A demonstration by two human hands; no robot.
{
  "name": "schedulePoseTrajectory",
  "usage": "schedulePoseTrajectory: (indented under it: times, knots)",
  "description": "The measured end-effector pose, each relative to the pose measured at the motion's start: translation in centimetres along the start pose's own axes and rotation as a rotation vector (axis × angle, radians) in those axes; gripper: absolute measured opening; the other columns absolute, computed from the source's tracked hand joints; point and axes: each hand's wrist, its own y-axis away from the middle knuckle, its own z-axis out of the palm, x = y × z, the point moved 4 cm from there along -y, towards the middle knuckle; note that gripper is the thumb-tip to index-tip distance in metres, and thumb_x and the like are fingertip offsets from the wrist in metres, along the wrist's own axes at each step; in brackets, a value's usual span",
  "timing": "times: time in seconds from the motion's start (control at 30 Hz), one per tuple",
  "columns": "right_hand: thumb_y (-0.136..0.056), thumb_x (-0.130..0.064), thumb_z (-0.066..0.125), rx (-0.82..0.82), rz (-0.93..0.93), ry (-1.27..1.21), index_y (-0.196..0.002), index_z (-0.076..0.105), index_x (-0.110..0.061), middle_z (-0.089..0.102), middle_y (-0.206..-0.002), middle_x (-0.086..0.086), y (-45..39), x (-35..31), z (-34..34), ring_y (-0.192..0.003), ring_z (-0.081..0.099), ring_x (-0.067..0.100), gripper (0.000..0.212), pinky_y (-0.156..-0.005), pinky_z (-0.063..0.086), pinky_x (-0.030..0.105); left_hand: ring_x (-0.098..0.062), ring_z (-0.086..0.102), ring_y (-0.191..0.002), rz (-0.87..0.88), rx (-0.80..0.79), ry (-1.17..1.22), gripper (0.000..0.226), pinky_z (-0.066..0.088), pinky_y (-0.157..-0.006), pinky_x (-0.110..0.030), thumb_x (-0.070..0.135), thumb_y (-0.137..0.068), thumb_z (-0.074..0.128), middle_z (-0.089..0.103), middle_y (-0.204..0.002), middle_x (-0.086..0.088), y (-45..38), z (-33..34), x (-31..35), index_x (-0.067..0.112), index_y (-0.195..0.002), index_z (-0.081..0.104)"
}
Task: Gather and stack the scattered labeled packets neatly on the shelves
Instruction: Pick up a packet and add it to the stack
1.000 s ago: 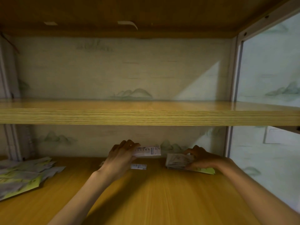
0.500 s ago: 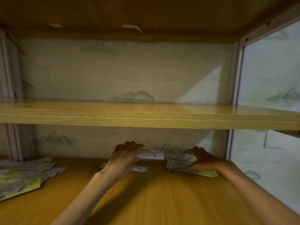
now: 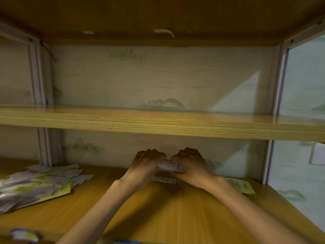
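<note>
Right hand point(image 3: 190, 164) now moved left from yellow-green packet point(image 3: 240, 185), meets left hand point(image 3: 146, 164); both hands' curled fingers grip white packets point(image 3: 170, 166) above lower shelf point(image 3: 158, 208). Loose packet pile point(image 3: 37, 184) far left.

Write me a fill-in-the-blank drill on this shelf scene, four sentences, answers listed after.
1. The small bundle of packets is held by ____ hands.
2. The loose pile of packets lies at the ____ end of the lower shelf.
3. The middle shelf above the left hand and right hand carries ____ packets.
4. The single yellow-green packet lies on the ____ side.

Answers: both; left; no; right
</note>
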Motion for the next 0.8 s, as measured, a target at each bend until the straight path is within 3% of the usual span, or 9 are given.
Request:
schedulePoseTrajectory:
  times: [0.13, 0.27, 0.43, 0.57, 0.8]
  knots:
    - [-0.092, -0.050, 0.057, 0.003, -0.003, -0.015, -0.128, 0.058, -0.029, 0.057, -0.119, -0.007, -0.3, -1.0, 0.9, -0.114, 0.047, 0.017, 0.041, -0.097, 0.034, 0.032, -0.018, 0.049, -0.124, 0.004, -0.021, 0.025, 0.043, 0.032, -0.107, -0.035, 0.030, -0.098, 0.058, 0.053, -0.135, 0.007, 0.9, 0.0, -0.9, 0.030, -0.139, 0.046]
    - [-0.093, -0.051, 0.056, -0.010, -0.016, -0.055, -0.123, 0.060, -0.028, 0.058, -0.116, -0.007, -1.6, -1.2, 1.2, -0.110, 0.047, 0.015, 0.038, -0.094, 0.037, 0.032, -0.014, 0.031, -0.142, -0.025, -0.031, 0.070, 0.052, 0.022, -0.119, -0.038, 0.040, -0.102, 0.045, 0.040, -0.152, 0.006, 1.2, -1.5, -2.3, 0.032, -0.151, 0.030]
    - [-0.095, -0.052, 0.053, -0.171, 0.074, -0.148, -0.119, 0.061, -0.029, 0.056, -0.113, -0.008, -2.9, -0.9, 3.0, -0.109, 0.046, 0.015, 0.034, -0.093, 0.036, 0.033, -0.013, 0.019, -0.147, -0.047, -0.041, 0.032, 0.054, 0.016, -0.122, -0.039, 0.036, -0.105, 0.039, 0.028, -0.159, 0.007, 2.0, -2.1, -3.8, 0.033, -0.155, 0.019]
    - [-0.095, -0.049, 0.053, -0.302, 0.127, -0.181, -0.121, 0.060, -0.027, 0.055, -0.120, -0.004, -2.8, -1.2, 4.9, -0.113, 0.046, 0.017, 0.035, -0.094, 0.036, 0.034, -0.013, 0.019, -0.148, -0.067, -0.054, 0.053, 0.055, 0.015, -0.122, -0.041, 0.046, -0.104, 0.038, 0.026, -0.160, 0.006, 3.0, -2.0, -4.3, 0.034, -0.155, 0.020]
    - [-0.092, -0.055, 0.055, -0.407, 0.190, -0.224, -0.116, 0.062, -0.030, 0.053, -0.117, -0.003, -1.8, -1.2, 7.0, -0.112, 0.048, 0.019, 0.036, -0.090, 0.041, 0.033, -0.016, 0.014, -0.150, -0.086, -0.076, 0.048, 0.056, 0.010, -0.121, -0.036, 0.048, -0.104, 0.036, 0.018, -0.163, 0.004, 3.8, -2.3, -4.5, 0.033, -0.155, 0.020]
